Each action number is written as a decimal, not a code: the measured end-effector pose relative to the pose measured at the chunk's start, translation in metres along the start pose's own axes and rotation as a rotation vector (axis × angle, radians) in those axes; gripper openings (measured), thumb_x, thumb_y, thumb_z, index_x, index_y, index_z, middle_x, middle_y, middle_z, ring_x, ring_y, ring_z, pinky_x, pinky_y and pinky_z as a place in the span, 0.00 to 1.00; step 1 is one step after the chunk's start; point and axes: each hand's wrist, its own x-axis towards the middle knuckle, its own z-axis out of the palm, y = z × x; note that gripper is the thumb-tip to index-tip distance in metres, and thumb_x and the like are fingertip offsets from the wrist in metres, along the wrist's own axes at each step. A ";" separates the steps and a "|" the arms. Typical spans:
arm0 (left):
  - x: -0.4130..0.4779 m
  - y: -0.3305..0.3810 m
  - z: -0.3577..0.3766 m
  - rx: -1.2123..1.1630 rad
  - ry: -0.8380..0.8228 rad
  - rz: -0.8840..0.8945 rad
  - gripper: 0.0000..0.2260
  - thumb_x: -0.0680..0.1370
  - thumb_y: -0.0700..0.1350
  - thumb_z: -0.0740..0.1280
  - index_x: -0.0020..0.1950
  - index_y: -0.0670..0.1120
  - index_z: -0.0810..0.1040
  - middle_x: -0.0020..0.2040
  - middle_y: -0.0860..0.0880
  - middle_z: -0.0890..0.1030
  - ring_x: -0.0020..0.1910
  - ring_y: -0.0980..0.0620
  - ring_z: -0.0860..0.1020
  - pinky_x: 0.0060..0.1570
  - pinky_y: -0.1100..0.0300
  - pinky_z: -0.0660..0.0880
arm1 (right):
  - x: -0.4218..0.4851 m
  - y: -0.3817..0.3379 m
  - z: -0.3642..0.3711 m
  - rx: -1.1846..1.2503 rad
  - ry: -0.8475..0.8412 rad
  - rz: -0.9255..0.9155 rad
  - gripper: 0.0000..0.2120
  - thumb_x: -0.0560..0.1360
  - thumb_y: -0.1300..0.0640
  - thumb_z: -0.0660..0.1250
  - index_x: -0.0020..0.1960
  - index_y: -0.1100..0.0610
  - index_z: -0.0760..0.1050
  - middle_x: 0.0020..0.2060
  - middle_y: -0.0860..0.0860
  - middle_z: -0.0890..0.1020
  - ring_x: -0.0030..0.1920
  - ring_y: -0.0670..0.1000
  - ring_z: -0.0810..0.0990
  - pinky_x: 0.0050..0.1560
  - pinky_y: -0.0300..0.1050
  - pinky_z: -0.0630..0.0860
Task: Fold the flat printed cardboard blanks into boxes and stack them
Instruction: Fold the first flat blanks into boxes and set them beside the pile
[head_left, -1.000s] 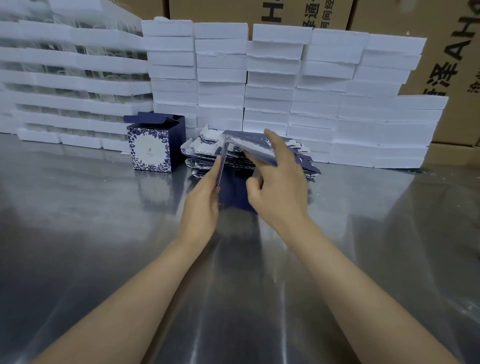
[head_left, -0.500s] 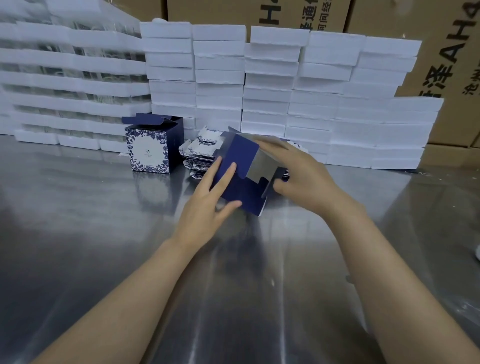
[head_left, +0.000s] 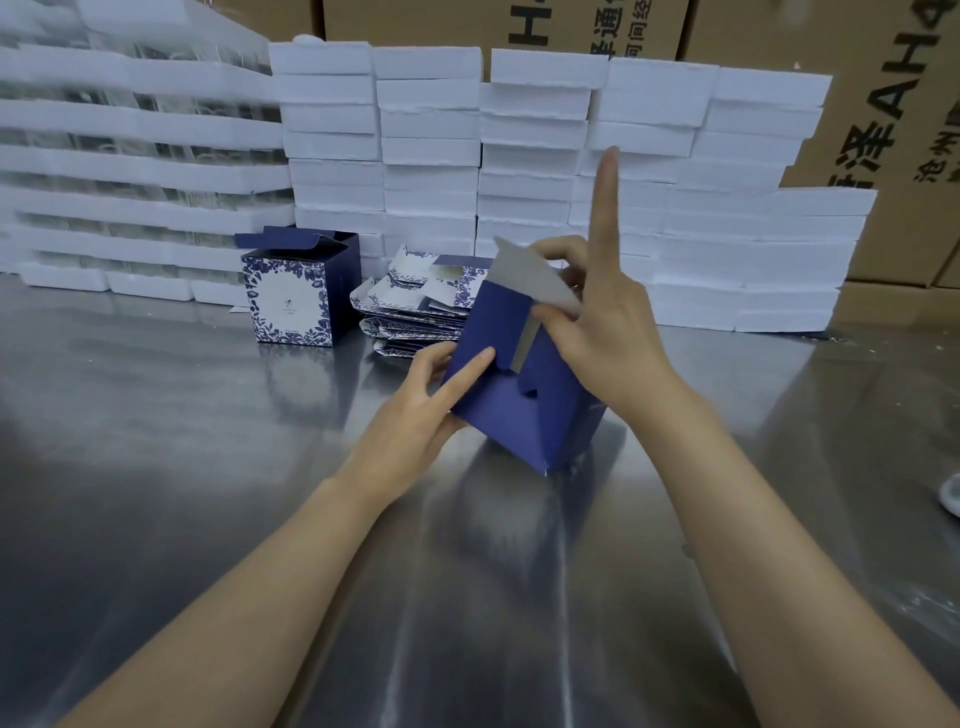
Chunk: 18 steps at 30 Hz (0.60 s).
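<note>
Both hands on box (head_left: 519, 400): left hand (head_left: 415, 415) grips side, right hand (head_left: 608, 332) pinches grey flap (head_left: 535, 283), index up. Next: tuck flaps, stack.

Just one cam, head-mounted wide angle, looking fwd and down over a shiny metal table (head_left: 156, 467). Both forearms come in from the bottom edge, so it's pretty close to the work. Far end of view hits stacked white foam trays (head_left: 519, 156) w/ brown cartons (head_left: 857, 104) behind.

Both forearms are bare to the frame edge, with no sleeves, gloves, rings or watch.
</note>
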 end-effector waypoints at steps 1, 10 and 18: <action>0.001 0.001 0.000 -0.034 -0.006 0.006 0.33 0.75 0.32 0.68 0.75 0.53 0.59 0.71 0.40 0.64 0.66 0.46 0.71 0.59 0.50 0.75 | -0.001 0.002 0.000 0.038 0.019 0.022 0.47 0.72 0.69 0.64 0.74 0.39 0.38 0.47 0.32 0.75 0.44 0.35 0.74 0.50 0.29 0.69; 0.002 0.009 0.002 -0.039 0.004 0.055 0.23 0.77 0.37 0.69 0.68 0.48 0.65 0.79 0.48 0.48 0.73 0.47 0.65 0.53 0.62 0.72 | -0.005 -0.002 0.011 0.295 0.099 0.153 0.08 0.78 0.59 0.65 0.47 0.47 0.79 0.39 0.40 0.81 0.47 0.51 0.77 0.63 0.59 0.69; 0.005 0.010 -0.007 -0.056 -0.046 0.132 0.26 0.77 0.33 0.66 0.71 0.49 0.63 0.78 0.47 0.56 0.76 0.45 0.61 0.71 0.54 0.63 | -0.009 0.011 -0.008 0.636 0.050 0.263 0.17 0.77 0.67 0.62 0.43 0.47 0.82 0.38 0.40 0.83 0.41 0.41 0.79 0.42 0.34 0.74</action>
